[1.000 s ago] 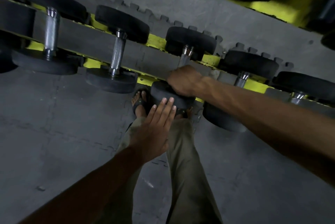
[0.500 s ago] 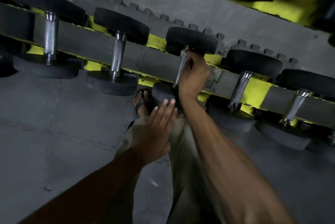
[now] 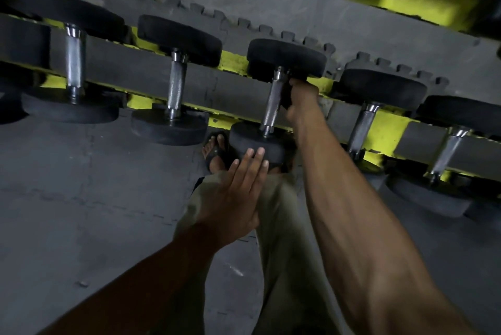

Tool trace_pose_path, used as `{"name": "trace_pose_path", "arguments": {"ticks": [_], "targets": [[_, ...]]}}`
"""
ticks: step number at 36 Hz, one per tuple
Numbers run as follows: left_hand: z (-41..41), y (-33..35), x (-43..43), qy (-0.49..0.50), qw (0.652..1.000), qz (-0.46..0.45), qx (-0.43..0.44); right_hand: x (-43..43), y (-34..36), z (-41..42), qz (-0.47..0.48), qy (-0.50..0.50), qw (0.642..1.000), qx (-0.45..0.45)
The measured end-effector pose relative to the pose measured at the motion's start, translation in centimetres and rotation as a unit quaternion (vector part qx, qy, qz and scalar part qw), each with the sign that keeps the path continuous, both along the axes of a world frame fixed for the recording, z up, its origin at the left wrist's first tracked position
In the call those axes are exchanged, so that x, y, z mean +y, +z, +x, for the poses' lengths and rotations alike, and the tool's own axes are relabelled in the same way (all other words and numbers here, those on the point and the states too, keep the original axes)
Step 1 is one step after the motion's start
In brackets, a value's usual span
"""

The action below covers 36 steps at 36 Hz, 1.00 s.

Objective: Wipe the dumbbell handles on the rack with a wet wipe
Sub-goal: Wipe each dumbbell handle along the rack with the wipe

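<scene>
Dumbbells sit in a row on the yellow-and-grey rack (image 3: 244,85). Right hand (image 3: 299,101) is at the upper end of the middle dumbbell's chrome handle (image 3: 272,103), fingers curled against its right side with something dark bunched in the grip, probably the wipe (image 3: 285,96), too dim to be sure. Left hand (image 3: 233,199) has fingers straight and together, tips pressing the near black weight head (image 3: 254,141) of that dumbbell. Sandalled foot (image 3: 214,150) on grey floor mat (image 3: 81,199) just below the rack.

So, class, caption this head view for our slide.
Right hand at a dumbbell handle; left hand touches its end.
</scene>
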<state>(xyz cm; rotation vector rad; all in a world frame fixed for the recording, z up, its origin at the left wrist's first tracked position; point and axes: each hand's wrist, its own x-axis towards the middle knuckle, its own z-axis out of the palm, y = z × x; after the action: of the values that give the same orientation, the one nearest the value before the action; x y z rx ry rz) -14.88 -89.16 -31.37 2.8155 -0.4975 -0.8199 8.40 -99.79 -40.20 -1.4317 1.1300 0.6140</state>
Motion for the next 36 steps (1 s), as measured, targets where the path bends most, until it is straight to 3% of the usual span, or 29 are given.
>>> {"name": "trace_pose_path", "arguments": {"ticks": [7,17,21,26,28,30,34,36], "targets": [[0.0,0.0,-0.2,0.002,1.000,0.006,0.001,-1.8,1.1,-2.4,0.123,-0.038,0.991,-0.029],[-0.2,-0.1,-0.1,0.001,1.000,0.001,0.022,-0.4,0.6,-1.4,0.166,-0.130,0.977,0.015],[-0.1,0.1,0.0,0.007,1.000,-0.007,0.018,-0.5,0.9,-3.2,0.127,-0.141,0.980,-0.060],[-0.2,-0.2,0.0,0.007,1.000,-0.019,0.023,-0.2,1.0,-2.9,-0.067,-0.032,0.974,-0.215],[-0.3,-0.3,0.0,0.010,1.000,-0.018,0.024,-0.1,1.1,-3.7,-0.169,0.071,0.947,-0.265],[-0.3,-0.3,-0.2,0.009,1.000,-0.016,0.025,-0.1,1.4,-4.6,-0.260,0.182,0.892,-0.322],[-0.3,-0.2,-0.2,0.015,0.999,-0.023,0.024,0.0,1.7,-5.5,-0.323,0.319,0.800,-0.393],[-0.3,-0.3,-0.1,0.016,0.999,-0.028,0.026,-0.5,1.7,-5.6,-0.367,0.406,0.735,-0.401]]}}
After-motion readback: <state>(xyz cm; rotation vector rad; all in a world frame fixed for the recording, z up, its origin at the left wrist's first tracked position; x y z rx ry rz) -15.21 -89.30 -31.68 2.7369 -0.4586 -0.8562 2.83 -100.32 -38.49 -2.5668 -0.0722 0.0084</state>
